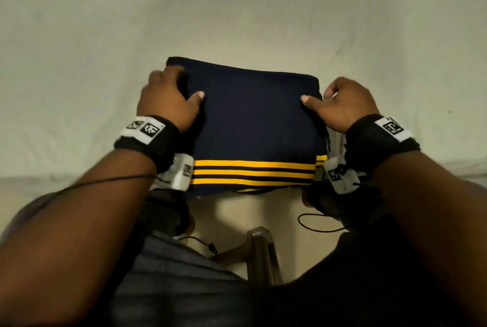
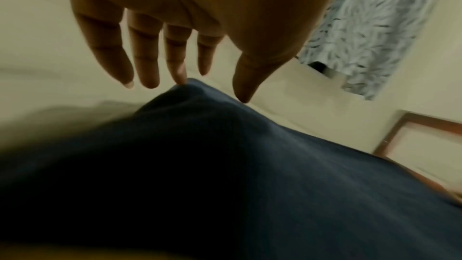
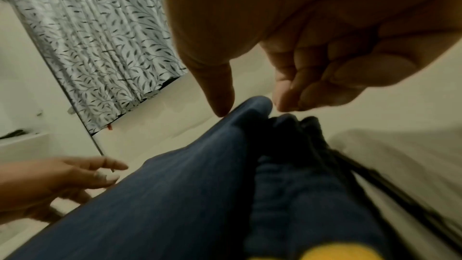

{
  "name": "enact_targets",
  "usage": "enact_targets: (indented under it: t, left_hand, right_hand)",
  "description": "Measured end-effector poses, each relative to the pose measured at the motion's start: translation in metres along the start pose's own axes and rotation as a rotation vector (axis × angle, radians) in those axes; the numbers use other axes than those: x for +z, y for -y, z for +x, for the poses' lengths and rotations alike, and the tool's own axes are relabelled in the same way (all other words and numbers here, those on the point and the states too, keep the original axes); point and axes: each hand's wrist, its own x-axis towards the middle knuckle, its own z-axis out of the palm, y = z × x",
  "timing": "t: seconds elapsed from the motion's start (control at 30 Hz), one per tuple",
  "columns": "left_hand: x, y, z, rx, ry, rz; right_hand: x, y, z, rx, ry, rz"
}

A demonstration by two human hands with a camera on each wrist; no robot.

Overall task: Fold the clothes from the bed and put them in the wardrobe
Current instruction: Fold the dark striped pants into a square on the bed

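Where hands (image 1: 168, 99) meet garment (image 1: 253, 126), blur.

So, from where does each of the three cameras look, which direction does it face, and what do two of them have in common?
Head: sits above, faces down at the folded navy garment on the bed sheet; both forearms, left hand and right hand show.
Left wrist: looks along the left hand, fingers extended over the garment.
Right wrist: looks along the right hand, fingers curled, toward the garment edge; the left hand shows too.
Both wrist views share the leaf-patterned curtain.
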Motion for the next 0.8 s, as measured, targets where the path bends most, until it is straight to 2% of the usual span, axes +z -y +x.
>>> enact_targets:
  t: [0.07,0.13,0.23,0.37,0.47,0.53,0.63,0.73,0.8]
  left_hand:
    - [0.008,0.017,-0.018,-0.283,0.096,-0.11]
    - [0.015,0.031,-0.029,-0.376,0.213,-0.129]
    - [0.013,0.044,-0.04,-0.33,0.201,-0.176]
    - [0.003,0.053,-0.049,-0.32,0.075,-0.274]
    - [0.007,0.048,-0.065,-0.309,0.082,-0.371]
    - [0.003,0.045,-0.074,-0.305,0.134,-0.341]
    - [0.0,0.05,-0.087,-0.381,0.276,-0.239]
    - [0.01,0.064,-0.112,-0.533,0.425,-0.34]
    - [0.017,0.065,-0.125,-0.518,0.512,-0.367]
  right_hand:
    - [0.008,-0.008,-0.017,0.009,0.12,0.057]
    - [0.019,-0.013,-0.03,-0.044,0.119,0.132]
    - [0.029,-0.014,-0.043,-0.094,0.023,0.149]
    - [0.028,-0.027,-0.044,0.005,-0.051,0.094]
    - [0.029,-0.033,-0.054,-0.004,-0.071,0.17]
    - [0.027,-0.031,-0.065,-0.009,0.0,0.183]
    - [0.021,-0.033,-0.082,0.029,0.215,0.078]
    - [0.026,-0.034,-0.1,0.059,0.324,0.022]
    - [0.033,-0.032,-0.112,0.041,0.37,0.012]
